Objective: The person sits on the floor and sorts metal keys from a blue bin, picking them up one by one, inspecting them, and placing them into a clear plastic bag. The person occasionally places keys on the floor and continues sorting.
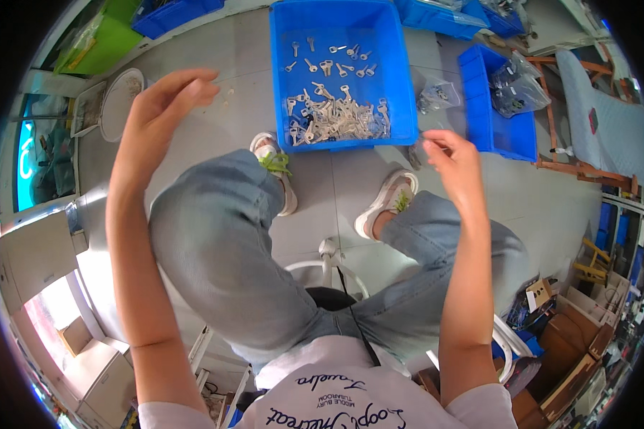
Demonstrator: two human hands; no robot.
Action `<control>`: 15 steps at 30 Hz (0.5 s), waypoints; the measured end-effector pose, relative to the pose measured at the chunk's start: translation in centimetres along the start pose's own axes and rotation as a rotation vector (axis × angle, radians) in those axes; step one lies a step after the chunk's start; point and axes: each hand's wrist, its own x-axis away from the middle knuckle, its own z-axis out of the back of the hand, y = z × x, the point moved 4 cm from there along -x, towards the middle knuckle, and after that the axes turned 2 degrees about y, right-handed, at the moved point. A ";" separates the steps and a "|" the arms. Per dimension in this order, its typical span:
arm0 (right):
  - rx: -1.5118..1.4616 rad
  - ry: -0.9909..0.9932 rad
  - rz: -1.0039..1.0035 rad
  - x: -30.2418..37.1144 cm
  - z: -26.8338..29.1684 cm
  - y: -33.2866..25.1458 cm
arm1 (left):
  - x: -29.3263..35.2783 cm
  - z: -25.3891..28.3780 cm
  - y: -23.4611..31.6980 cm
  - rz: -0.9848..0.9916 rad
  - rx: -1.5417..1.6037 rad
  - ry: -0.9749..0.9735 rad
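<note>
A blue plastic bin stands on the floor in front of my feet. Cut metal keys lie heaped along its near side, and several more are spread singly over its far part. My left hand hovers to the left of the bin, fingers stretched loosely toward it, with nothing visible in them. Close to the bin's near right corner is my right hand, its fingers curled in with thumb and forefinger near each other. A small greyish shape shows below those fingertips; whether they hold it is unclear.
Right of the bin are a clear bag of small parts and another blue bin with plastic bags in it. A wooden-framed chair stands beyond. A round white tub sits at the left. My knees flank the space before the bin.
</note>
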 end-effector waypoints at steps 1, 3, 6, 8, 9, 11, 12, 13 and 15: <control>0.037 -0.012 -0.010 -1.7 -1.3 0.7 | -1.0 0.5 -1.3 0.028 -0.009 -0.014; 0.095 -0.056 -0.036 -5.1 -5.2 2.7 | -2.1 0.2 -6.1 0.137 -0.025 -0.071; 0.161 -0.112 -0.086 -10.3 -10.9 6.9 | -3.7 -3.0 -11.2 0.261 0.035 -0.246; 0.221 -0.127 -0.126 -13.4 -14.5 10.9 | -4.3 -6.2 -14.6 0.311 0.037 -0.345; 0.249 -0.137 -0.144 -14.7 -16.1 12.7 | -4.7 -7.6 -15.6 0.377 0.083 -0.386; 0.226 -0.153 -0.209 -16.8 -19.1 14.7 | -5.2 -9.4 -17.3 0.425 0.148 -0.491; 0.231 -0.147 -0.220 -17.6 -20.6 15.7 | -5.4 -10.1 -17.7 0.460 0.191 -0.539; 0.259 -0.116 -0.244 -18.6 -20.4 17.4 | -6.2 -11.8 -17.7 0.473 0.255 -0.611; 0.296 -0.064 -0.234 -20.1 -21.2 17.6 | -6.4 -12.7 -18.4 0.510 0.404 -0.644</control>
